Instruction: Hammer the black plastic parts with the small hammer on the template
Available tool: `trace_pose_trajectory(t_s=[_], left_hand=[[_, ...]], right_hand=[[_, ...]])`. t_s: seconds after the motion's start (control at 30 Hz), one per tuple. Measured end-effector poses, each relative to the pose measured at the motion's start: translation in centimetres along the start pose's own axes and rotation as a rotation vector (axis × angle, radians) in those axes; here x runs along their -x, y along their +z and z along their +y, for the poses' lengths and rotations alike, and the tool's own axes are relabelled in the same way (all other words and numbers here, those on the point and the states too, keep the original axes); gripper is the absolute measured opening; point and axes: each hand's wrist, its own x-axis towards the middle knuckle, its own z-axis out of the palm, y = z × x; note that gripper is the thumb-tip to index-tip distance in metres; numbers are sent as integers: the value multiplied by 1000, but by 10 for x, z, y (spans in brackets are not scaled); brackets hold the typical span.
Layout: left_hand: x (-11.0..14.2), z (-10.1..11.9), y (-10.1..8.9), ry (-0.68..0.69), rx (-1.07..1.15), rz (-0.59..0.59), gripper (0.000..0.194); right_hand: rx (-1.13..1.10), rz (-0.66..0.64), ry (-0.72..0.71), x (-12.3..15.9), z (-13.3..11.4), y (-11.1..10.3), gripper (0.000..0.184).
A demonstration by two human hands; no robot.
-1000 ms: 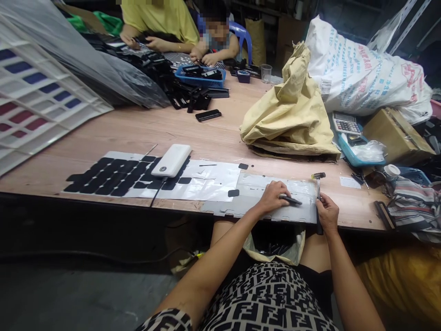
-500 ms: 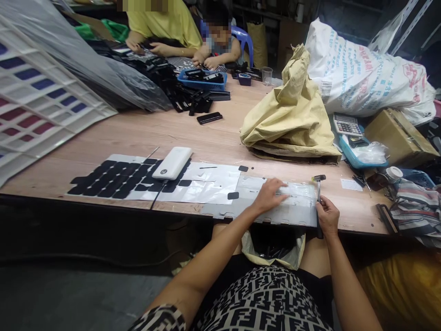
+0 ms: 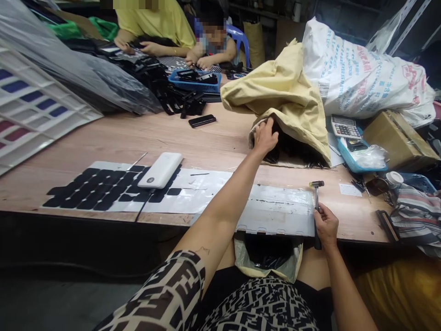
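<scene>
Yellow sack (image 3: pixel 275 87) stands on the desk (image 3: pixel 158 128), back from the near edge; its cloth looks soft and limp, probably best taken by the lip. The left hand (image 3: pixel 266 136) touches there, grip unclear; the right hand (image 3: pixel 327 225) is wrapped round a hammer (image 3: pixel 317 198). A grey board (image 3: pixel 275 219) lies along the near edge; two people (image 3: pixel 158 25) sit beyond.

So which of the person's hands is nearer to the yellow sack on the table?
Left. The left hand is at the open mouth of the sack; the right hand is apart from it, nearer the person, holding the hammer.
</scene>
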Motion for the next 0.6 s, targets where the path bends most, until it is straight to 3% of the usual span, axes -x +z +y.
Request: trace_pose_trajectory(t_s=[0.1,0.17,0.37,0.47,0.6], left_hand=[[-18,1,-14,25,77,-40,51],[-16,-1,-21,35,101,-79,44],[40,-23,-17,-10,195,-88,21],[70,-40,-7,-219,149,55,12],[87,-58,5,-436,24,293,41]], right_hand=[[4,9,3,0,0,0,47],[-3,6,10,0,-1,0,48],[-2,9,50,1,-8,-2,49],[-44,-16,115,-2,-11,-4,55],[-14,-52,163,-7,-16,-12,59]])
